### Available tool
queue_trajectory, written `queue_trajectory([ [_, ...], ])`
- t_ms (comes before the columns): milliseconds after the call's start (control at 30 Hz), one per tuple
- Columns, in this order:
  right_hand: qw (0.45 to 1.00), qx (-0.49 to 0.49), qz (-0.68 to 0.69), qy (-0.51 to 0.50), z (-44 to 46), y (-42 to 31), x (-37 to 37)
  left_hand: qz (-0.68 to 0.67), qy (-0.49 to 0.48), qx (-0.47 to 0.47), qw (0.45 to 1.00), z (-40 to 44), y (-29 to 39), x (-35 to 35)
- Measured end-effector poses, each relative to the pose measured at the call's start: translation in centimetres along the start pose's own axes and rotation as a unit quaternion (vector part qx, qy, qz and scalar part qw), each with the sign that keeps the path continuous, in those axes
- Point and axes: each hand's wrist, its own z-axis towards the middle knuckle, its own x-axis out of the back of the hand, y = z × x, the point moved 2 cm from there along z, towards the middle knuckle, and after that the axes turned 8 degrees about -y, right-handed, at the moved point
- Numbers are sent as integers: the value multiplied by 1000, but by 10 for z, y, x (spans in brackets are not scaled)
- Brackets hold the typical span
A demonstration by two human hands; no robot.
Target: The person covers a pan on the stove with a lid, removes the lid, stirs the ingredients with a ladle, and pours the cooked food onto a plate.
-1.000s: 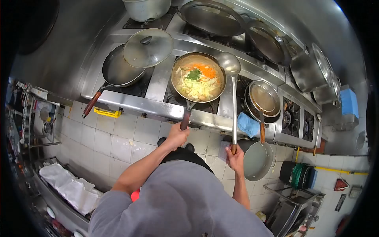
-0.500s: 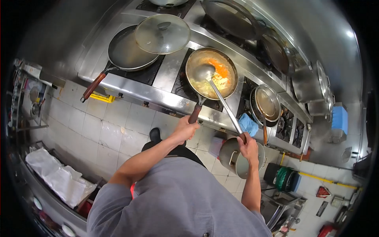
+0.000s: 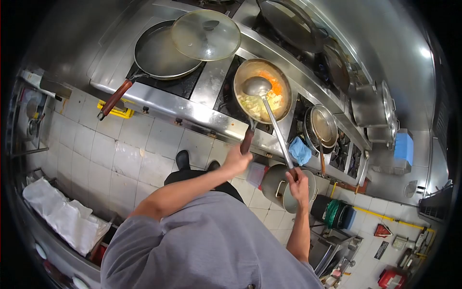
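Note:
My left hand is wrapped round the dark wooden handle of a frying pan on the stove. Shredded orange and pale vegetables lie in that pan. A long metal ladle is gripped near its wooden end by my right hand. Its round bowl rests over the food inside the pan and hides part of it. To the left, a glass lid partly covers a second, dark pan.
A strainer sits over a pan on the right burner, beside a blue cloth. Below the stove edge stands a large pot. Big steel pots stand at the far right. A metal counter is at lower left.
The ladle's bowl has swung from the pan's right side onto the food, and the green herbs no longer show. The view has shifted, and the held pan now looks more tilted.

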Motion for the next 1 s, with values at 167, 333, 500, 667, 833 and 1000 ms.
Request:
queue_trajectory([
  [167, 963, -52, 264, 28, -24, 17, -62, -31, -23, 65, 997, -10, 29, 6],
  [333, 923, -77, 370, 66, -9, 6, -117, -75, -96, 74, 990, 2, 27, 19],
  [500, 926, -145, 347, 40, 17, 28, -179, -203, -6, 161, 966, 32, -74, 82],
  [667, 917, -151, 368, 21, 4, 19, -182, -272, 172, 267, 909, 84, -180, 164],
  [833, 894, -136, 426, 44, -6, 17, -162, -265, 214, 215, 915, 101, -196, 171],
  [1000, 910, -148, 388, 24, 11, 15, -141, -257, 159, 162, 939, 106, -170, 150],
])
